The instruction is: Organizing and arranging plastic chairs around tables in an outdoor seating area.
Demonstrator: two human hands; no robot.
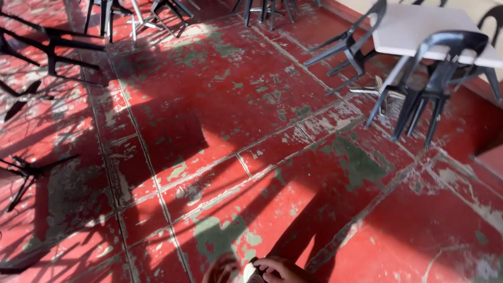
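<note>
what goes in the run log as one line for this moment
left hand: bottom edge, contents unclear | right hand: touching small white object | floor: worn red paint | white table, black chairs: upper right

floor [236, 120]: red paint, worn through to grey-green in patches, crossed by long shadows
hands: left hand [220, 270] and right hand [280, 270] at the bottom edge, together on a small white thing [249, 272]
upper right: white table [419, 29], black plastic chairs [435, 78] beside it
left edge: dark chair legs [47, 50]
</note>
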